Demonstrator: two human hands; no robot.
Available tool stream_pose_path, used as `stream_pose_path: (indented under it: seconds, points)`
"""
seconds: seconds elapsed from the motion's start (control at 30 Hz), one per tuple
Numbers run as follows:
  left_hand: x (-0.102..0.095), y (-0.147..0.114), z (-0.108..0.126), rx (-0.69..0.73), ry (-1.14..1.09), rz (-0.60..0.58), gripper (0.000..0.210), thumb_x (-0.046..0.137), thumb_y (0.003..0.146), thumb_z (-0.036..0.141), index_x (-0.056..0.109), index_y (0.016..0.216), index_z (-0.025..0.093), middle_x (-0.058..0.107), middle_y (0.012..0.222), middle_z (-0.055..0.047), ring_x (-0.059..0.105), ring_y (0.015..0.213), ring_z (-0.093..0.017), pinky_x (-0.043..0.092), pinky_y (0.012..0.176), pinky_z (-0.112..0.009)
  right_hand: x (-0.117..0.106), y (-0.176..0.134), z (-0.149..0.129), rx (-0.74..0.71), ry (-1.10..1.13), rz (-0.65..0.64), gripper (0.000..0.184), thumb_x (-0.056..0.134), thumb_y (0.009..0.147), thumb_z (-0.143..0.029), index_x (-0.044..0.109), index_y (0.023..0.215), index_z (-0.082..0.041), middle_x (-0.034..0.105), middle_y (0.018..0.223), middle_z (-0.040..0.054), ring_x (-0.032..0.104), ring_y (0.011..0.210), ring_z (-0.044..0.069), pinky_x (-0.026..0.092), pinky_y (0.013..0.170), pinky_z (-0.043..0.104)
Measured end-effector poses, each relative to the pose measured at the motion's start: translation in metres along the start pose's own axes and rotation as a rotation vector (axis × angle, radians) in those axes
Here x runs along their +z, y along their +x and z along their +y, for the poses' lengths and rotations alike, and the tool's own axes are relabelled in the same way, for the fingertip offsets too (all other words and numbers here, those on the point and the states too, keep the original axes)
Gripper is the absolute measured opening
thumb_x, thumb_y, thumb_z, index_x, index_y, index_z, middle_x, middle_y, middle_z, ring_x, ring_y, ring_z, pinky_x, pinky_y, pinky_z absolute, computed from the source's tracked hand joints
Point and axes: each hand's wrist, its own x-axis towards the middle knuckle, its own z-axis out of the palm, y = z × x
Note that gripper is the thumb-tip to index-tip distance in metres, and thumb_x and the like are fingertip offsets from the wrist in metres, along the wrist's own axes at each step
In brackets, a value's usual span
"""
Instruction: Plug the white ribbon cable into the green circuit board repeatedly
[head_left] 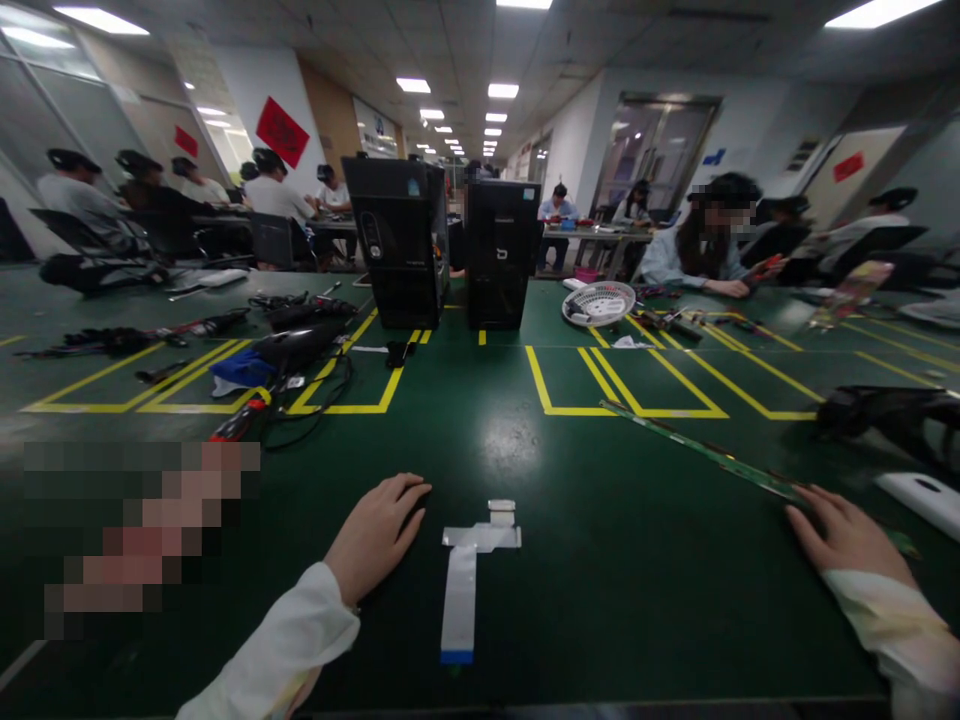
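Head view, one workbench, contents as follows. Left hand (pixel 379 535), lower centre-left of the frame: palm down on the dark green table (pixel 585 620), fingers loosely extended, thumb slightly apart, nothing seen in its grasp. Right hand (pixel 851 540), lower right: fingers over the near part of a long, narrow green circuit strip (pixel 705 450), which runs diagonally up toward the centre-right; whether the fingers grip it or merely rest there, cannot tell.

Item, lower centre: one flat white ribbon cable (pixel 460 600), blue-ended, just beside the left hand and apart from it, with a crosswise upper section and a small connector end at top.

Item, right edge: one white object (pixel 926 505), partly cut off, near the right hand; above it, a black item (pixel 896 430), blurred.

Item, upper centre: one black computer tower (pixel 394 240), upright, and beside it a second tower (pixel 502 250), also upright. Right of these: one round, white slatted basket (pixel 598 304).

Item, centre-left: blue cloth (pixel 247 370) beside a dark device (pixel 300 345) and black cables.

Upper right: one seated co-worker, light-blue sleeve (pixel 664 262).
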Motion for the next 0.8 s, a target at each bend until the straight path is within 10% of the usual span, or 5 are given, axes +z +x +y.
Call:
stream_pose_path:
  seconds: [0.4, 0.8]
  points:
    - [0.007, -0.029, 0.012, 0.060, 0.126, 0.056, 0.037, 0.040, 0.093, 0.028, 0.055, 0.126, 0.020, 0.058, 0.128, -0.008, 0.052, 0.120, -0.024, 0.045, 0.100, -0.046, 0.000, 0.005, -0.017, -0.306, 0.281, -0.104, 0.063, 0.035, 0.082, -0.060, 0.060, 0.119, -0.016, 0.055, 0.129, 0.0168, 0.052, 0.118, 0.031, 0.039, 0.104, 0.045]
    - [0.004, -0.036, 0.016, 0.217, 0.025, 0.058, 0.034, 0.044, 0.089, 0.015, 0.058, 0.119, 0.024, 0.061, 0.121, -0.004, 0.056, 0.113, -0.020, 0.048, 0.097, -0.041, -0.020, 0.000, -0.158, -0.778, 0.358, -0.051, 0.046, 0.036, 0.093, -0.044, 0.053, 0.130, -0.024, 0.050, 0.136, 0.0086, 0.047, 0.123, 0.025, 0.042, 0.100, 0.047]
